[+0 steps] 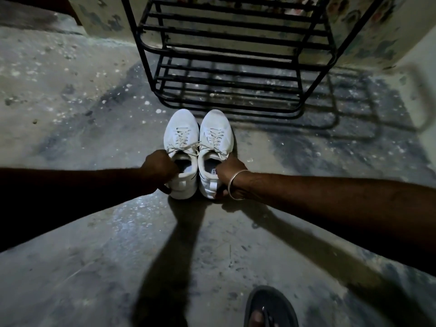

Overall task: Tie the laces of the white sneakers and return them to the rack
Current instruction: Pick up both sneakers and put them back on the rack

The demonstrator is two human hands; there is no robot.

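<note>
With both heels pinched for a lift toward the black metal slatted rack [236, 67] just ahead: left hand [159, 169] closed on collar of left white lace-up sneaker [180, 147], fingertips inside; right hand [230, 178] likewise clamping right white sneaker [215, 147]. Pair side by side, touching, on grey concrete floor [94, 232]; laces apparently knotted.

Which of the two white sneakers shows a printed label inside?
The right sneaker, held by the right hand with the bangle; the left sneaker shows none.
</note>
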